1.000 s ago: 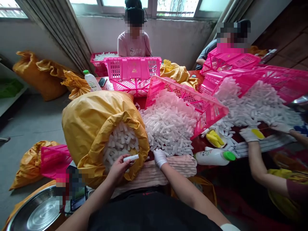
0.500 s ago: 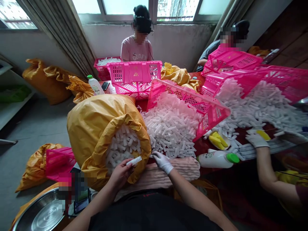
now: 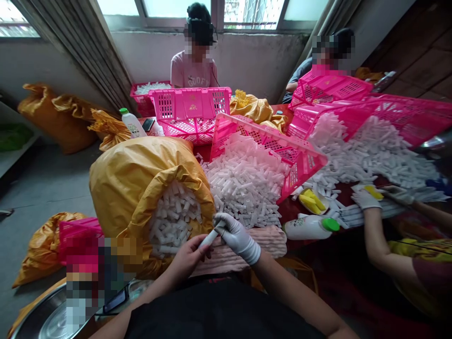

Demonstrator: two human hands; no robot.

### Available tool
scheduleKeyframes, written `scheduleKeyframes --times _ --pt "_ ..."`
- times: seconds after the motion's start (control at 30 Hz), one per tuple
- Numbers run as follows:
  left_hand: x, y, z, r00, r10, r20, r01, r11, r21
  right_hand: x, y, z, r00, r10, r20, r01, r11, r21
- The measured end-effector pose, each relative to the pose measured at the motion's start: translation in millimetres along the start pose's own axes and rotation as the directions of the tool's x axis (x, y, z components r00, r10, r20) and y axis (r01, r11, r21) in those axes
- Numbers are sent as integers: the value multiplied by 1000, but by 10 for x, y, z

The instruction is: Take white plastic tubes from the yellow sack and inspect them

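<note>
My bare left hand [image 3: 192, 254] grips a short white plastic tube [image 3: 209, 238], which points up and to the right. My right hand [image 3: 236, 238], in a white glove, is closed at the tube's upper end; whether its fingers also hold something small is hidden. Both hands are over a pinkish ribbed towel [image 3: 268, 241] along the table's edge. Just left of them, an open yellow sack [image 3: 120, 183] lies with its mouth towards me, full of similar white tubes [image 3: 173, 219]. Beyond the right hand spreads a heap of white tubes [image 3: 247, 183], partly in a tilted pink basket [image 3: 303, 165].
A white bottle with a green cap [image 3: 307, 227] lies right of the towel, near a dish of yellow pieces [image 3: 312, 202]. A co-worker's gloved hand [image 3: 366, 197] works at the right. Another pink basket [image 3: 192, 106] stands across the table. A metal basin [image 3: 38, 310] is lower left.
My right hand has lifted off the towel and come to the tube's end. My left hand has moved right with the tube, away from the sack's mouth. The view has shifted slightly.
</note>
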State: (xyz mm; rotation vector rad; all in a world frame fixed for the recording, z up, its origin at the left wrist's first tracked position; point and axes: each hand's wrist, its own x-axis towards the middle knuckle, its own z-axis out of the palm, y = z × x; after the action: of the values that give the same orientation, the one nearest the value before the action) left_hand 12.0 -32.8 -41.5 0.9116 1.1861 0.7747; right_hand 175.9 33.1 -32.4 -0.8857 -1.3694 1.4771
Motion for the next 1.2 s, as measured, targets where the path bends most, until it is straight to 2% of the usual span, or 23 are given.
scheduleKeyframes --times 0.07,0.13,0.23,0.3,0.37,0.47,0.53,0.6,0.67,0.73,0.8,0.87,0.9,0.93,0.97,1.0,1.03,1.07,1.1,1.13,1.17,1.2 --pt "-38 82 38 994 99 49 -107 973 206 -1 30 97 989 56 -139 -21 970 242" --pt "-62 162 62 983 177 51 -184 912 367 -8 49 181 973 125 -193 -42 922 386" --pt "-71 217 83 960 277 -38 -220 833 508 -39 58 220 982 144 -123 -83 911 403" --pt "-70 199 99 940 313 -133 -201 827 524 -77 66 188 986 151 -66 -113 911 396" --pt "-73 162 123 943 283 -173 -182 877 445 -115 82 132 987 161 12 -150 886 438" --pt "-83 128 170 971 213 -104 -175 940 294 -146 111 57 984 154 88 -177 867 465" --pt "-80 126 209 970 233 -71 -200 927 316 -156 122 43 988 152 27 -150 904 401" --pt "-64 114 256 959 275 -76 -226 895 385 -189 126 63 988 135 -73 -105 941 322" --pt "-38 69 320 961 265 -85 -213 897 386 -266 138 106 982 122 -146 -78 958 277" --pt "-15 -16 403 985 165 -48 -148 958 245 -382 177 149 977 156 -149 -115 962 249" --pt "0 -115 494 998 3 70 -4 1000 8 -511 259 167 968 221 -116 -188 953 238" --pt "17 -199 560 963 -123 242 161 977 -143 -634 391 134 958 266 -107 -236 943 233" --pt "31 -233 570 935 -154 320 206 970 -133 -692 475 87 950 278 -143 -242 944 226" --pt "53 -265 559 916 -159 369 197 978 -67 -753 569 14 935 288 -206 -245 946 213" --pt "83 -300 523 917 -137 374 131 990 42 -821 672 -90 913 298 -279 -248 948 200" --pt "121 -342 461 939 -94 332 31 981 190 -901 780 -228 875 304 -376 -259 951 167" --pt "167 -396 376 968 -34 249 -61 929 364 -997 890 -397 825 302 -477 -280 953 120" --pt "220 -463 272 989 48 138 -116 828 548 -1112 999 -592 776 299 -556 -306 948 83" --pt "279 -540 157 994 111 9 -85 705 704 -1242 1103 -804 709 268 -653 -373 927 -25" --pt "342 -625 41 986 121 -111 22 573 820 -1382 1197 -1018 670 252 -699 -424 902 -81" --pt "405 -712 -67 974 98 -205 142 447 883 -1521 1279 -1218 651 248 -718 -482 865 -137" --pt "467 -796 -159 965 79 -251 198 408 891 -1642 1345 -1388 636 225 -738 -558 795 -238"
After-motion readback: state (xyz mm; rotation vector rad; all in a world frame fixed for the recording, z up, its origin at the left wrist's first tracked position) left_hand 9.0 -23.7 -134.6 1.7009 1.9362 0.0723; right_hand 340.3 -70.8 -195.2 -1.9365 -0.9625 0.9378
